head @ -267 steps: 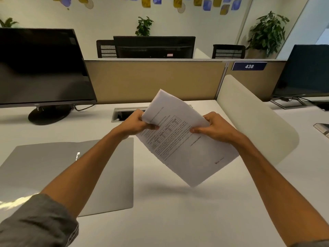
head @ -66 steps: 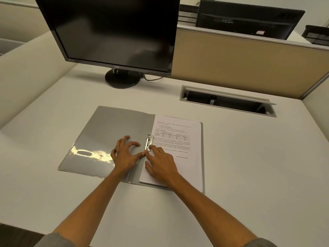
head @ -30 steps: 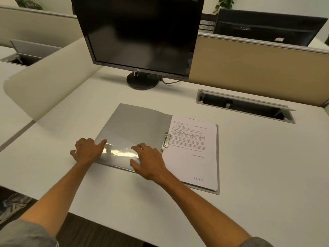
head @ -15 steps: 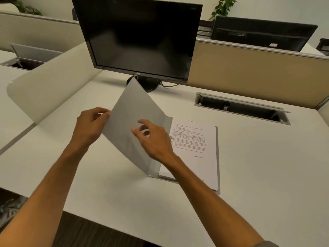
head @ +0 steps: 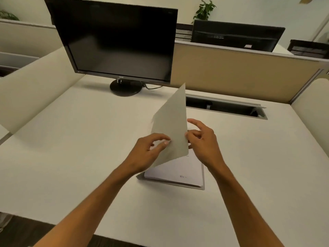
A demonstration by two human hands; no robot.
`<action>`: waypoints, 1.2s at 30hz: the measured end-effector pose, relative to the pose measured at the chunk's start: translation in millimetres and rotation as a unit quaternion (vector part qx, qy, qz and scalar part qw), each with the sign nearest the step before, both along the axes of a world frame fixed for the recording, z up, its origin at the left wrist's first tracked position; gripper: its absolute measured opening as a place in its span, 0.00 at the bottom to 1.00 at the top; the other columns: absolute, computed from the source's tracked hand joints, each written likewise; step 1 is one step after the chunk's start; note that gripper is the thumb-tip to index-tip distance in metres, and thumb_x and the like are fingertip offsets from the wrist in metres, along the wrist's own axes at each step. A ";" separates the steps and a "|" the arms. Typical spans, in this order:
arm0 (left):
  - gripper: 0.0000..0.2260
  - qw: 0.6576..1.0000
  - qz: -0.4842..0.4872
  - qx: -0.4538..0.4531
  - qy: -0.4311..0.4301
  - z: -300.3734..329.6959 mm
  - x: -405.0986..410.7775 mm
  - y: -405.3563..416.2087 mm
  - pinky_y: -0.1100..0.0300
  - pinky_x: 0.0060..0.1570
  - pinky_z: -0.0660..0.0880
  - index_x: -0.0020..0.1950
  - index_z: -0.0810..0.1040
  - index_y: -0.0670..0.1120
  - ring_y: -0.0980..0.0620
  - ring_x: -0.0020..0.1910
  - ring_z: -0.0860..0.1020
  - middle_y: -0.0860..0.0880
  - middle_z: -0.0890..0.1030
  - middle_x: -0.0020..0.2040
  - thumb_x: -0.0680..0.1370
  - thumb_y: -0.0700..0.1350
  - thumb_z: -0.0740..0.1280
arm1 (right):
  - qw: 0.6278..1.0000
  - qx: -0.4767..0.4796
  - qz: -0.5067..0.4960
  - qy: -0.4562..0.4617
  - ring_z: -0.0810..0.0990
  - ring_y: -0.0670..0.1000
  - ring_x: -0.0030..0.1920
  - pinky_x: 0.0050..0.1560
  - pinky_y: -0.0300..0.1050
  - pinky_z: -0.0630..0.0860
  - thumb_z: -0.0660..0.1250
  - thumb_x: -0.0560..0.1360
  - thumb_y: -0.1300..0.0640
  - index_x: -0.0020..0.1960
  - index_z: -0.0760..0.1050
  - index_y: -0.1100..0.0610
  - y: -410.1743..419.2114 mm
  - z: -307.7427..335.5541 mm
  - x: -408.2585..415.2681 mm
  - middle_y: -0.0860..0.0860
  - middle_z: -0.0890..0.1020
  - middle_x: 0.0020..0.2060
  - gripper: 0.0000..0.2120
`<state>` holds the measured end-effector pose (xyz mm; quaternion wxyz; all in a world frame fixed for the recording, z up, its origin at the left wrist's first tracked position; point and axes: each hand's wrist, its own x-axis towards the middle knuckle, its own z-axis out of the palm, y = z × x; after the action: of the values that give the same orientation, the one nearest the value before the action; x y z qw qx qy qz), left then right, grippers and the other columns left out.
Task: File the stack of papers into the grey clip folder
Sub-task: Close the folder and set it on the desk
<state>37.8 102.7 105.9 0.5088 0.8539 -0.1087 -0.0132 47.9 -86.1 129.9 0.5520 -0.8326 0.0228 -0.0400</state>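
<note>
The grey folder [head: 173, 182] lies on the white desk [head: 71, 157] with the stack of papers [head: 176, 172] inside it, and its front cover [head: 170, 129] stands raised, tilted over the papers — partway down. The left hand [head: 147, 154] pinches the cover's outer face between thumb and fingertips near the lower edge. The right hand [head: 203, 141] holds the free edge of the cover with curled fingers, the forefinger lifted off it. The clip at the spine is hidden behind the cover, so whether it is pressed flat cannot be told.

The step in hand looks like shutting the folder, and the task seems nearly finished. To do it well, the person should lower the cover gently, keeping its free edge in line with the back board's right edge — a skewed fold could crease the spine. The top sheet may lift in the draught, so a slow descent, then a flat palm pressed along the spine, would seat everything squarely
</note>
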 end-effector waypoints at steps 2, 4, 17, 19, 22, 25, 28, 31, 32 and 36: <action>0.13 0.997 -0.007 0.072 -0.015 -23.8 2.2 -6.0 0.56 0.59 0.73 0.58 0.79 0.55 0.57 0.59 0.76 0.57 0.79 0.61 0.76 0.56 0.66 | 1.000 -0.008 -0.027 0.008 0.81 0.46 0.45 0.47 0.40 0.81 0.64 0.79 0.56 0.68 0.71 0.49 -22.0 -14.0 -4.0 0.48 0.82 0.53 0.18; 0.16 0.989 -0.007 0.151 -0.002 -47.2 4.9 -6.8 0.52 0.63 0.72 0.61 0.77 0.55 0.54 0.63 0.74 0.55 0.77 0.65 0.75 0.57 0.68 | 0.998 -0.017 -0.057 0.026 0.80 0.46 0.46 0.41 0.31 0.76 0.64 0.79 0.57 0.68 0.71 0.51 -41.0 -31.2 -7.5 0.50 0.82 0.53 0.18; 0.30 0.946 0.173 0.261 0.080 -109.1 12.3 -4.9 0.48 0.56 0.74 0.66 0.72 0.46 0.43 0.63 0.73 0.45 0.73 0.66 0.71 0.63 0.68 | 0.966 -0.171 -0.124 0.147 0.78 0.57 0.58 0.60 0.54 0.76 0.70 0.71 0.40 0.67 0.72 0.57 -63.7 -134.6 -21.7 0.54 0.79 0.60 0.31; 0.33 0.943 0.187 0.254 0.104 -110.3 15.2 -6.6 0.48 0.55 0.74 0.68 0.70 0.46 0.43 0.63 0.72 0.45 0.73 0.65 0.70 0.63 0.70 | 0.957 -0.217 -0.123 0.148 0.78 0.57 0.57 0.57 0.53 0.77 0.69 0.70 0.37 0.66 0.72 0.57 -63.5 -140.5 -21.5 0.53 0.78 0.59 0.32; 0.37 0.940 0.206 0.239 0.129 -112.7 18.6 -9.1 0.47 0.54 0.73 0.69 0.68 0.44 0.42 0.63 0.72 0.44 0.73 0.64 0.67 0.63 0.73 | 0.947 -0.267 -0.121 0.130 0.77 0.56 0.57 0.52 0.50 0.77 0.69 0.69 0.35 0.64 0.73 0.56 -62.5 -146.1 -22.3 0.52 0.76 0.59 0.32; 0.40 0.935 0.216 0.231 0.159 -114.6 24.8 -8.4 0.47 0.53 0.74 0.68 0.69 0.42 0.41 0.62 0.72 0.42 0.74 0.62 0.64 0.63 0.75 | 0.942 -0.297 -0.112 0.110 0.75 0.55 0.57 0.49 0.49 0.75 0.69 0.70 0.37 0.62 0.74 0.55 -62.0 -149.5 -22.0 0.52 0.75 0.58 0.29; 0.33 0.938 0.225 0.203 0.170 -115.4 30.2 -8.0 0.49 0.49 0.76 0.56 0.75 0.41 0.42 0.53 0.77 0.42 0.78 0.54 0.61 0.60 0.78 | 0.937 -0.318 -0.103 0.104 0.74 0.55 0.57 0.47 0.49 0.76 0.68 0.72 0.38 0.62 0.75 0.55 -62.6 -152.6 -21.9 0.52 0.74 0.59 0.27; 0.26 0.943 0.246 0.117 0.190 -117.5 33.9 -5.7 0.50 0.44 0.78 0.46 0.76 0.43 0.47 0.41 0.77 0.47 0.80 0.45 0.59 0.55 0.81 | 0.939 -0.314 -0.102 0.099 0.74 0.55 0.56 0.47 0.50 0.76 0.67 0.73 0.39 0.62 0.75 0.56 -64.4 -155.1 -21.3 0.52 0.73 0.59 0.26; 0.26 0.942 0.253 0.080 0.204 -118.5 35.5 -3.6 0.51 0.45 0.79 0.48 0.76 0.44 0.46 0.42 0.78 0.48 0.79 0.46 0.58 0.54 0.82 | 0.939 -0.312 -0.101 0.099 0.74 0.55 0.56 0.47 0.50 0.76 0.68 0.73 0.39 0.62 0.75 0.56 -65.5 -155.4 -20.8 0.52 0.73 0.59 0.26; 0.31 0.937 0.234 -0.062 0.251 -122.2 39.2 5.7 0.52 0.42 0.80 0.58 0.72 0.44 0.45 0.47 0.82 0.45 0.81 0.53 0.62 0.53 0.81 | 0.947 -0.288 -0.097 0.101 0.75 0.54 0.57 0.51 0.51 0.78 0.68 0.72 0.39 0.63 0.75 0.56 -70.6 -156.5 -18.0 0.52 0.74 0.59 0.27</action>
<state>76.9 108.3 -16.3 0.5600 0.7909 0.2249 -0.1014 29.9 -156.7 -26.6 0.2774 -0.9494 0.1467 -0.0136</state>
